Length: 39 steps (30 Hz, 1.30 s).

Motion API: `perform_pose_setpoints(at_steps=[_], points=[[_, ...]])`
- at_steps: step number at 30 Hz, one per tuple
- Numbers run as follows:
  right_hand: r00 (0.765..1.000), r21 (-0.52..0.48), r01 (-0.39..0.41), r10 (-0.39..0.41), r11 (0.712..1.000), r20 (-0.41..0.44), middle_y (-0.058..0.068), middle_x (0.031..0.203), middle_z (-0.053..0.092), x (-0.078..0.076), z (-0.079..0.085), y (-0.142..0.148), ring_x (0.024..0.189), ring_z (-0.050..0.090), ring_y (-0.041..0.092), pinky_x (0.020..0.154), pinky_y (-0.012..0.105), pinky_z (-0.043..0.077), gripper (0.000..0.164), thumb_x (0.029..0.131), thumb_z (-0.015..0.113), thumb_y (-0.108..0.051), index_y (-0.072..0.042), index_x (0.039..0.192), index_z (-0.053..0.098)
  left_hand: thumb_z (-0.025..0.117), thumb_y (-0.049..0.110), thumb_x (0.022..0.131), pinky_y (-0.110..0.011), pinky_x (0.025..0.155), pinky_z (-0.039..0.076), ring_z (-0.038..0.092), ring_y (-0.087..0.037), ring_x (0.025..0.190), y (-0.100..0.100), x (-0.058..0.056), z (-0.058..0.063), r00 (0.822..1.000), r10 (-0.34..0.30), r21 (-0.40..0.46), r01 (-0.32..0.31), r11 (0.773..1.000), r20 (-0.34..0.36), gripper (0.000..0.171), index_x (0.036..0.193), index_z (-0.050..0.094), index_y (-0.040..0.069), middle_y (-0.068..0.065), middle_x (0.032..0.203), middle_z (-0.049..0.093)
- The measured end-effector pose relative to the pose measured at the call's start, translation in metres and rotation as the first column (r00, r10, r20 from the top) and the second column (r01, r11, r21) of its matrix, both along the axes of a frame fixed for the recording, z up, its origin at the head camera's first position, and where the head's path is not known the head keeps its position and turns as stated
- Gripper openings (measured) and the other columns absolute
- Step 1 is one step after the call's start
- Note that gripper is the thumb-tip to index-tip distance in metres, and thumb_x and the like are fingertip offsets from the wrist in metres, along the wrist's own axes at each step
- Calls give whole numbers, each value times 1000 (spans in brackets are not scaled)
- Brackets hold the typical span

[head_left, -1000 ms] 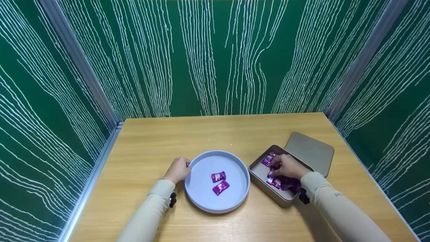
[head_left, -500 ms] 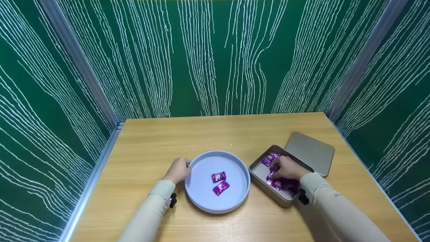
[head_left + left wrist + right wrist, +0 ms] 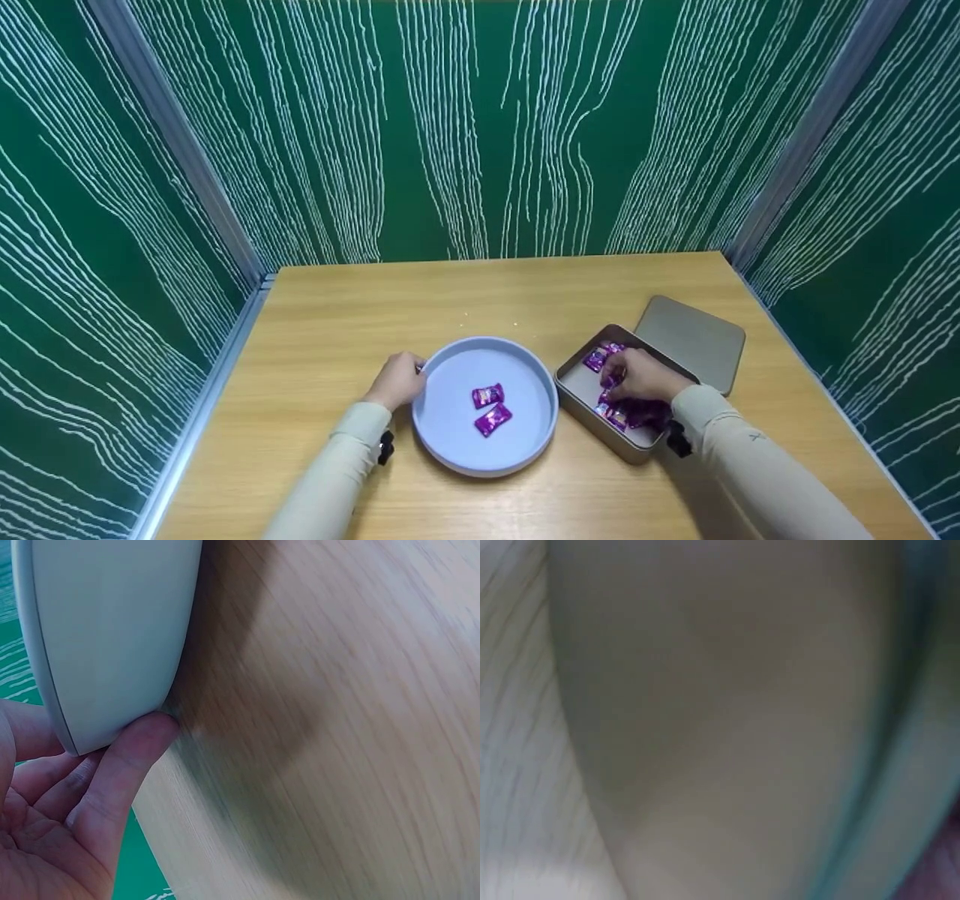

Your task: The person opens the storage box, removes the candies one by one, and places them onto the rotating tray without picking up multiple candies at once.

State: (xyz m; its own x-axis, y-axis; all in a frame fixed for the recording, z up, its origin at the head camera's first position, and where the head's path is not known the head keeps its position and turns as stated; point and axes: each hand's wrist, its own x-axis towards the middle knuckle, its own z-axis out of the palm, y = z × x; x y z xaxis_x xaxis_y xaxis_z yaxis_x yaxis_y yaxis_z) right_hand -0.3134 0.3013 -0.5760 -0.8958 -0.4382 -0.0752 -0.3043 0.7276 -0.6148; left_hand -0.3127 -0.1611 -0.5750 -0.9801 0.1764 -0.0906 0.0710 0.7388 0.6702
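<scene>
My left hand (image 3: 399, 381) pinches the left edge of a round, pale blue-grey tray (image 3: 450, 442). In the left wrist view the thumb (image 3: 142, 739) lies against the tray's outer wall (image 3: 112, 637), with a finger at the rim. Two purple-wrapped candies (image 3: 488, 394) lie on the tray's floor, close together. Inside a rectangular bronze-coloured tin (image 3: 600, 433), my right hand (image 3: 645, 375) has its fingers curled around a purple candy (image 3: 613, 377), partly hidden by them. Several more purple candies (image 3: 596, 358) lie about it. A blurred tin wall fills most of the right wrist view.
The tin's flat lid (image 3: 694, 341) lies behind and right of the tin, close against it. Tray and tin almost touch on the wooden table (image 3: 360, 307). Green, white-streaked panels (image 3: 427, 150) stand behind and at both sides.
My right hand stays in the tin while its fingers work among the candies, which shift slightly below it. The left hand, tray and its two candies hold their places.
</scene>
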Motion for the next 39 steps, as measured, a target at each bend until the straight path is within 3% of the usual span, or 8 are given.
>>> perform_pose_setpoints(at_steps=[5,12,17,24,30,39], points=[[1000,-30,8,-8,1000,17,4,83,75,-1,8,0,70,59,10,66,24,49,20,78,93,-5,-3,91,78,61,-1,99,-30,64,58,63,-17,72,1,1,2,1000,-2,-10,2,1000,4,26,114,81,-3,-12,89,75],[998,-58,62,-62,996,4,6,87,74,-3,21,-3,78,58,13,74,27,49,18,81,89,1,-1,92,75,59,-2,97,-34,73,62,66,-18,79,1,1,1,999,-13,-6,13,1000,-30,29,114,82,-2,-14,97,78],[998,-103,49,-52,993,-20,11,91,74,-5,35,-8,81,59,13,72,25,51,16,83,83,7,3,96,74,57,-3,94,-31,68,58,61,-17,74,0,1,0,999,-19,-14,19,1000,-46,30,108,83,0,-11,91,77],[998,-175,68,-68,982,11,10,92,75,-6,49,-20,77,64,11,66,21,54,13,88,83,4,1,97,74,58,-4,94,-29,63,56,62,-18,72,0,1,1,999,-19,2,20,1000,-33,30,111,82,-2,-11,88,75],[998,-226,51,-56,973,-14,11,91,76,-3,53,-36,76,66,12,66,21,57,12,90,84,1,0,98,75,59,-4,94,-34,73,63,68,-20,80,1,2,3,1000,-9,5,9,1000,-21,32,119,80,-4,-16,100,79],[1000,-274,12,-7,962,20,13,94,78,5,52,-65,79,70,13,67,21,59,14,88,84,3,-1,99,77,59,-3,96,-34,75,62,67,-19,82,1,1,2,1000,-11,-9,11,1000,-19,31,117,81,-2,-14,103,79]])
